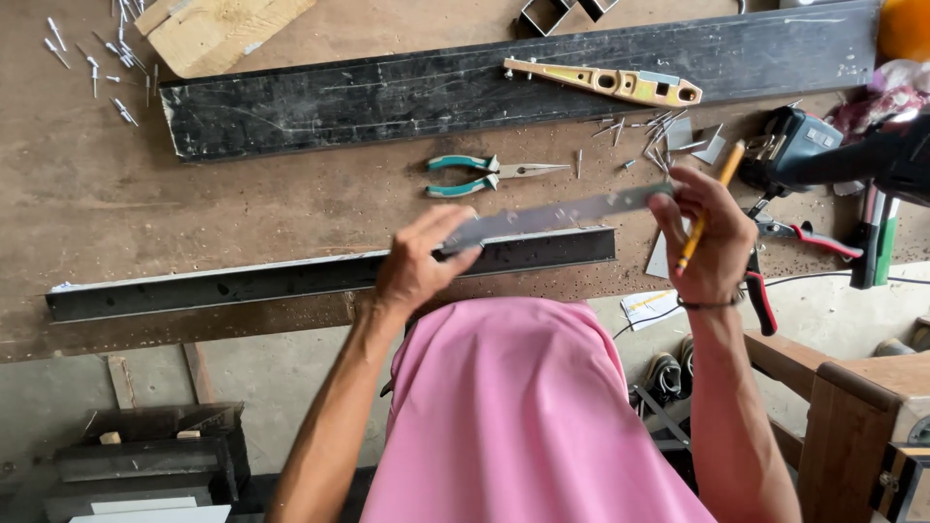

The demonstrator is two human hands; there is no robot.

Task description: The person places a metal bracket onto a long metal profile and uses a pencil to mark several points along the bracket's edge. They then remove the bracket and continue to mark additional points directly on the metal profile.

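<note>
My left hand (418,260) grips the near end of a flat grey metal ruler (562,211), which slants up to the right. At the ruler's far end my right hand (707,237) pinches it and also holds a yellow pencil (709,203), point down. The ruler hangs just above a dark angle-iron bar (242,284) that lies along the front edge of the brown workbench (87,203).
A wide black metal plank (387,97) lies across the back, with a yellow perforated handle piece (605,81) on it. Teal-handled pliers (484,174) sit mid-bench. Loose rivets (97,58) are scattered at left and centre right. A cordless drill (804,145) and red snips (775,261) lie right.
</note>
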